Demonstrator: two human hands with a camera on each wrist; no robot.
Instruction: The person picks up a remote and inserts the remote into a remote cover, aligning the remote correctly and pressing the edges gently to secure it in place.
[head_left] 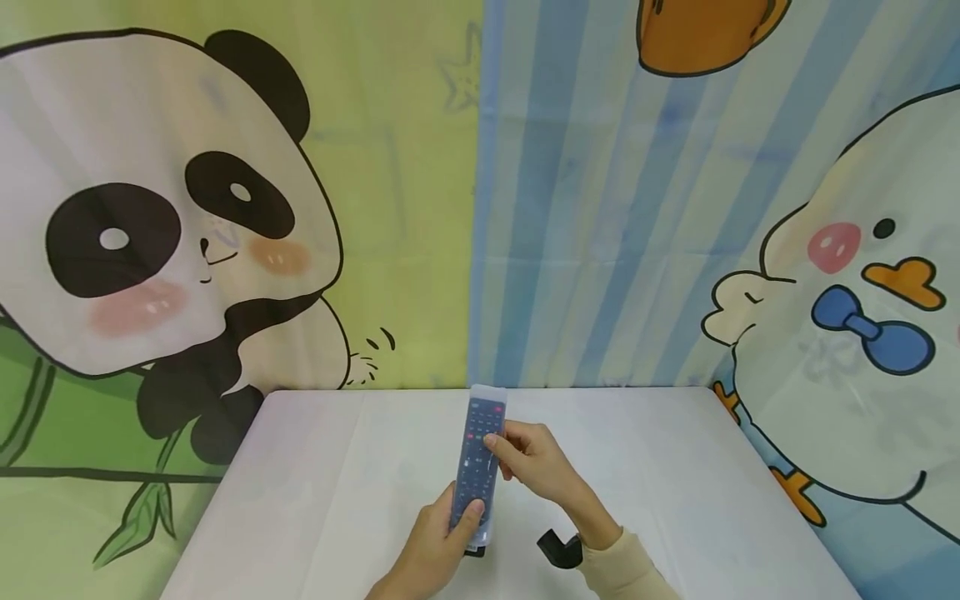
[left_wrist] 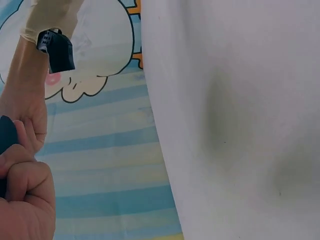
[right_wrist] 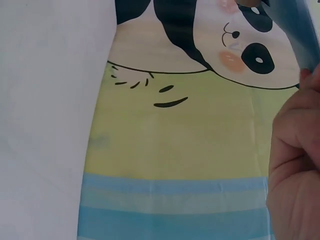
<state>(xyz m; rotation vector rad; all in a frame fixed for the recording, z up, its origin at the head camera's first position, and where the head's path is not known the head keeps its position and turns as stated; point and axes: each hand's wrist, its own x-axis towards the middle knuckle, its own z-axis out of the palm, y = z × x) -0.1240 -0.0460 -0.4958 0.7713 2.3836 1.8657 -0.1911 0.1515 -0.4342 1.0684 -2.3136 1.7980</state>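
A dark blue-looking remote control [head_left: 477, 475] with rows of small buttons stands nearly upright above the white table in the head view. A clear plastic sleeve [head_left: 489, 392] surrounds it and sticks out past its top end. My left hand [head_left: 429, 546] grips the lower end, thumb across the front. Higher up, my right hand [head_left: 542, 462] pinches the right edge, its thumb over the upper buttons and its other fingers curled behind. The left wrist view catches only a dark edge of the remote [left_wrist: 7, 135] beside the curled fingers. In the right wrist view its back [right_wrist: 295, 30] is partly cut off.
The white table [head_left: 360, 500] spreads beneath both hands. Behind it hangs a printed curtain [head_left: 420, 208] with a panda at left and a white bird at right. A black wrist-worn device [head_left: 561, 550] sits by the right sleeve [head_left: 626, 568].
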